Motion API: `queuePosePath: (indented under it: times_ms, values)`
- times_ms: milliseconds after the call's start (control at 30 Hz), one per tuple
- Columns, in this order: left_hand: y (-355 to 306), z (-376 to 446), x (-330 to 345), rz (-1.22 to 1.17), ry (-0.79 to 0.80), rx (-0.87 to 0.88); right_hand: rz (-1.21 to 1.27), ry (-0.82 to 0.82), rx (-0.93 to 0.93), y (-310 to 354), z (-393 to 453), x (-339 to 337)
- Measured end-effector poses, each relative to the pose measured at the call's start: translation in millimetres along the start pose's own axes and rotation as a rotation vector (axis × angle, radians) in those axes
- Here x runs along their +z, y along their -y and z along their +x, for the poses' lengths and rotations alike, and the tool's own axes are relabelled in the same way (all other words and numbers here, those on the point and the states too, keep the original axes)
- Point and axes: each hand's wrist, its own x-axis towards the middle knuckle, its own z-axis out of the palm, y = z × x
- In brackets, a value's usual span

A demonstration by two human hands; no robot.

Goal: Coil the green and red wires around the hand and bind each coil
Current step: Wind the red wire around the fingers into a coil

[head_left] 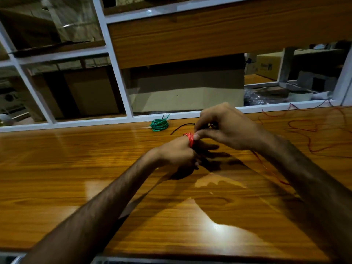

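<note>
A green wire coil (159, 124), bound with a dark tie, lies on the wooden table (76, 168) near its far edge. My left hand (179, 151) carries several turns of red wire (190, 140) wound round its fingers. Directly above and right of it, my right hand (224, 126) has its fingers curled and pinches the red wire at the coil. The loose rest of the red wire (308, 128) trails in loops across the table's right side and runs under my right forearm. A thin black tie (182, 127) lies between the green coil and my hands.
A white frame with glass panes (122, 77) and a wooden panel rises along the table's far edge. Cardboard boxes (186, 88) stand behind it. The near half of the table shows bright light reflections.
</note>
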Motion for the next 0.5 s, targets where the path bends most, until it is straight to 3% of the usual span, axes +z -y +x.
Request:
queuePosePath:
  times_ms: [133, 233, 333, 400, 500]
  values:
    - [-12.6, -6.8, -3.0, -0.209, 0.302, -0.003, 0.055, -0.096, -0.045, -4.9, 1.3, 2.7]
    - [-22.2, -15.1, -8.6, -0.396, 0.535, 0.085, 0.262, -0.074, 0.066, -9.8, 2.9, 7.0]
    - [-28.4, -25.1, -13.0, -0.819, 0.683, 0.222, 0.547, 0.016, 0.129, -2.8, 0.1, 12.4]
    - [-31.1, -30.6, -13.2, -1.166, 0.668, 0.321, 0.596, 0.07, 0.141, 5.5, -5.4, 16.2]
    - [-35.0, -30.1, -16.8, -1.3, 0.418, 0.406, 0.539, 0.187, 0.305, 9.3, -7.8, 30.7]
